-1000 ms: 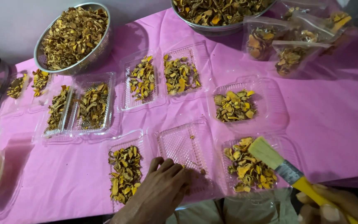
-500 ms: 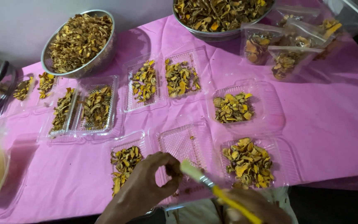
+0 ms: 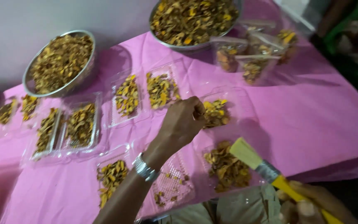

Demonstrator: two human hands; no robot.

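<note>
My left hand [image 3: 183, 122] over clear tray [image 3: 233, 99] of dried yellow pieces [image 3: 215, 113], fingers pinching some. Right hand [image 3: 311, 203] fingers gripping yellow-handled brush [image 3: 266, 168].

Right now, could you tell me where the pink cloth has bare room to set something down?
The widest bare patch of the cloth is at the right, between the bags and the table edge. A smaller one lies front-left, below the twin tray. The middle is crowded with trays, where the left hand reaches and the right hand holds a brush.
</note>
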